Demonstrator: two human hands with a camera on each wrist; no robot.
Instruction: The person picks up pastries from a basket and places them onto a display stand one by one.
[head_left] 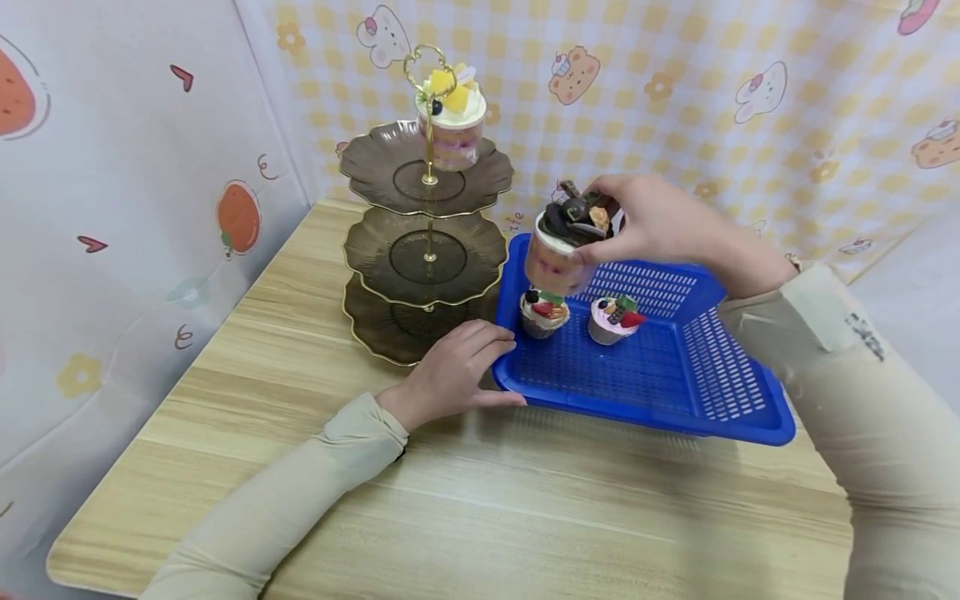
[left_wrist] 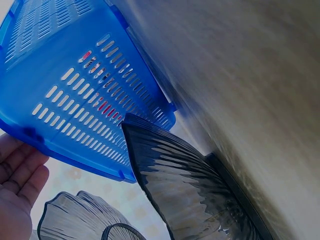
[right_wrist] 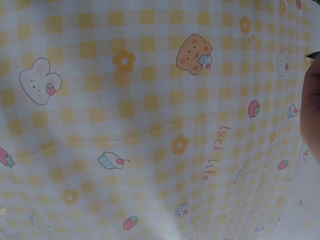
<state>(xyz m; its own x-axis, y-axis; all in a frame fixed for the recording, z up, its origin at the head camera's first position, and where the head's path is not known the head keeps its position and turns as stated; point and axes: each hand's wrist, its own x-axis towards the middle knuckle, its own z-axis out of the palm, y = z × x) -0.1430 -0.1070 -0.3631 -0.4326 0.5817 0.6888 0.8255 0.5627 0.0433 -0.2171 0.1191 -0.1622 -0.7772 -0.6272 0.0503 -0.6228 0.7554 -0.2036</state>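
Note:
My right hand [head_left: 660, 221] grips a clear dessert cup [head_left: 555, 265] over the blue basket, its thumb and fingers round the upper part. Dark chocolate pieces and a nut top this layered cup. At the basket's front left corner, my left hand [head_left: 457, 371] rests its fingers against the rim, thumb spread along the front. The blue plastic basket [head_left: 600, 400] holds two cupcakes, one with cream and fruit [head_left: 543, 315], another with pink cream and a strawberry [head_left: 612, 321]. In the left wrist view, relaxed fingers [left_wrist: 32, 185] touch the basket rim. Only part of the right hand [right_wrist: 311, 110] shows in its wrist view.
Left of the basket stands a three-tier brown stand [head_left: 427, 250] with gold edges and a gold ring handle [head_left: 429, 52]. A mango-topped dessert cup [head_left: 453, 137] sits on its top tier. A patterned cloth [head_left: 660, 92] hangs behind the wooden table [head_left: 465, 517].

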